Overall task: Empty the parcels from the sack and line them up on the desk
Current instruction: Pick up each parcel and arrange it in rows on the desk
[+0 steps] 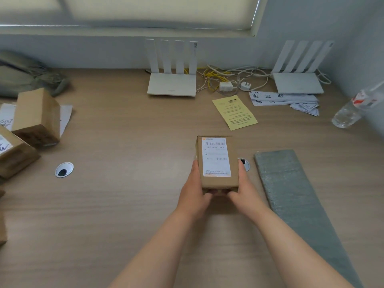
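A small brown cardboard parcel point(217, 161) with a white shipping label on top is at the middle of the wooden desk point(124, 204). My left hand point(194, 192) grips its left side and near end. My right hand point(242, 188) grips its right side, fingers curled under the near end. Whether the parcel rests on the desk or hovers just above it I cannot tell. Two more brown parcels point(37, 119) point(14, 152) lie at the left edge. A grey-green sack point(22, 75) lies crumpled at the far left. A flat grey bag point(291, 196) lies to the right.
Two white routers point(172, 84) point(297, 82) stand along the back wall with tangled cables and plugs point(228, 82) between them. A yellow slip point(234, 112), white papers point(284, 99) and a tilted plastic bottle point(353, 109) sit back right. Two cable grommets point(64, 169) point(245, 163) are set in the desk.
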`<act>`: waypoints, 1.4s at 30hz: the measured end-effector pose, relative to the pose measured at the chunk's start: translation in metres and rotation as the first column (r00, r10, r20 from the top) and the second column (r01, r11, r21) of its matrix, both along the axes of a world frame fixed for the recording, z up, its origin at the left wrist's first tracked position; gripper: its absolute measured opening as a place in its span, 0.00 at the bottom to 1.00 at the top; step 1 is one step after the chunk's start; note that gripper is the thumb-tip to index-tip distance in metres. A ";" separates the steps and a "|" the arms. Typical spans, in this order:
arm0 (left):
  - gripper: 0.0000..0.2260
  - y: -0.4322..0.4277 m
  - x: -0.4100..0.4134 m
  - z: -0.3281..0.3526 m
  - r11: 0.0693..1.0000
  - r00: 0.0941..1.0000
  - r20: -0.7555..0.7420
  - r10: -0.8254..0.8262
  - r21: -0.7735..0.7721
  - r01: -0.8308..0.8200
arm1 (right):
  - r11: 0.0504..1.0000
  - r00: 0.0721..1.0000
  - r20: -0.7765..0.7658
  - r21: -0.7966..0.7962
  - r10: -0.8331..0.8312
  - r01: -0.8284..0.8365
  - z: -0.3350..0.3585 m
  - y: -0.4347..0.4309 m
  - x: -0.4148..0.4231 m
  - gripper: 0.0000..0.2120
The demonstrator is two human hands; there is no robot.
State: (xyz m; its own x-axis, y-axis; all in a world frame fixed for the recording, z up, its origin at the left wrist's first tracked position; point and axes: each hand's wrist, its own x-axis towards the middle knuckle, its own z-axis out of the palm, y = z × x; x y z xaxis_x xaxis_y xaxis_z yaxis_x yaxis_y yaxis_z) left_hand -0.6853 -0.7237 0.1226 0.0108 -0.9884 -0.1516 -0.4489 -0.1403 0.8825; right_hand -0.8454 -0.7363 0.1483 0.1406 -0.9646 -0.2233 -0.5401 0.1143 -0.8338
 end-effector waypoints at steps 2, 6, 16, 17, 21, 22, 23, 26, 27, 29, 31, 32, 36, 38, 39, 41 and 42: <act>0.39 -0.002 0.002 -0.004 1.000 1.000 0.014 0.004 0.022 -0.005 | 1.000 1.000 0.011 0.003 0.004 -0.004 0.001 -0.001 -0.001 0.45; 0.45 0.005 0.012 0.004 0.993 0.993 0.117 -0.017 0.114 0.003 | 0.999 1.000 0.012 0.044 -0.002 0.002 0.005 0.005 -0.006 0.45; 0.36 0.080 0.064 0.088 1.000 0.996 -0.080 0.028 0.009 -0.028 | 0.974 0.957 0.201 -0.033 -0.211 0.222 0.085 0.074 0.021 0.35; 0.34 0.091 0.070 0.096 0.999 0.995 -0.095 0.032 0.001 -0.032 | 0.974 0.951 0.230 -0.037 -0.209 0.223 0.094 0.084 0.027 0.32; 0.29 0.132 0.100 0.128 0.994 0.985 -0.142 0.100 -0.025 -0.105 | 0.979 0.924 0.342 -0.044 -0.172 0.199 0.124 0.121 0.057 0.24; 0.28 0.143 0.109 0.135 0.992 0.981 -0.155 0.116 -0.036 -0.123 | 0.982 0.919 0.361 -0.043 -0.157 0.185 0.130 0.130 0.066 0.24; 0.28 0.154 0.118 0.142 0.989 0.977 -0.166 0.131 -0.047 -0.140 | 0.984 0.915 0.377 -0.045 -0.142 0.171 0.135 0.139 0.075 0.23; 0.27 0.186 0.145 0.162 0.980 0.967 -0.193 0.168 -0.074 -0.185 | 0.990 0.915 0.393 -0.058 -0.097 0.130 0.150 0.164 0.104 0.22; 0.27 0.197 0.154 0.168 0.977 0.965 -0.196 0.176 -0.083 -0.196 | 0.991 0.914 0.396 -0.065 -0.085 0.120 0.155 0.174 0.115 0.21; 0.27 0.220 0.173 0.179 0.973 0.965 -0.188 0.183 -0.107 -0.205 | 0.991 0.914 0.400 -0.082 -0.067 0.108 0.167 0.194 0.137 0.21; 0.26 0.244 0.194 0.190 0.969 0.966 -0.178 0.190 -0.125 -0.213 | 0.991 0.918 0.393 -0.095 -0.049 0.093 0.179 0.217 0.160 0.20; 0.26 0.256 0.205 0.196 0.967 0.966 -0.172 0.194 -0.133 -0.218 | 0.992 0.920 0.389 -0.100 -0.037 0.082 0.185 0.228 0.172 0.20; 0.27 0.301 0.252 0.211 0.959 0.967 -0.150 0.208 -0.162 -0.232 | 0.991 0.923 0.386 -0.122 0.000 0.051 0.201 0.272 0.218 0.20; 0.28 0.323 0.276 0.216 0.957 0.968 -0.133 0.215 -0.169 -0.236 | 0.991 0.918 0.397 -0.126 0.007 0.047 0.203 0.293 0.241 0.20; 0.28 0.333 0.287 0.217 0.955 0.968 -0.123 0.220 -0.175 -0.240 | 0.991 0.914 0.405 -0.127 0.009 0.046 0.203 0.302 0.252 0.20; 0.27 0.352 0.308 0.220 0.950 0.965 -0.103 0.241 -0.177 -0.256 | 0.992 0.911 0.412 -0.123 0.021 0.033 0.203 0.319 0.275 0.19; 0.26 0.361 0.318 0.221 0.948 0.963 -0.094 0.254 -0.172 -0.267 | 0.992 0.908 0.418 -0.122 0.029 0.024 0.203 0.326 0.285 0.19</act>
State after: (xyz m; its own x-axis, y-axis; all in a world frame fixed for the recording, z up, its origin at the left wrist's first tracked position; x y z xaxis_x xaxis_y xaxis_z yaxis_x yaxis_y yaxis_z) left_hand -0.3671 -0.3623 0.3437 0.2671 -0.9635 0.0199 -0.3541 -0.0789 0.9319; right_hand -0.5602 -0.4103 0.3515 0.1976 -0.9800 -0.0248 -0.1389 -0.0030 -0.9903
